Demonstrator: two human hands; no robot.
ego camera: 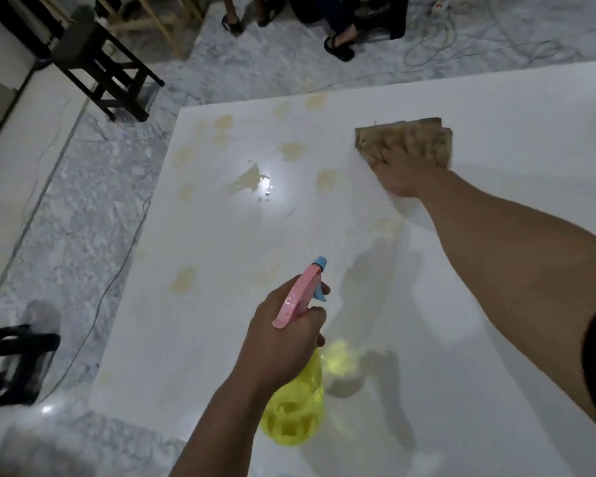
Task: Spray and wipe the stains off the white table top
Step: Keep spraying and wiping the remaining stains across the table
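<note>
Head view: left hand [286, 333] grips a yellow spray bottle [295, 404] at lower centre; right hand [405, 166] presses flat, fingers spread, on a brown cloth [369, 134] upper right of the stained tabletop [221, 235].

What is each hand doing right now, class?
Left hand: closed around the spray bottle, fingers at its trigger.
Right hand: open, pressed flat on the brown cloth.

dark wooden stool [104, 68], sandalled feet [339, 46], cables [461, 39] on marble floor [83, 208]
</note>
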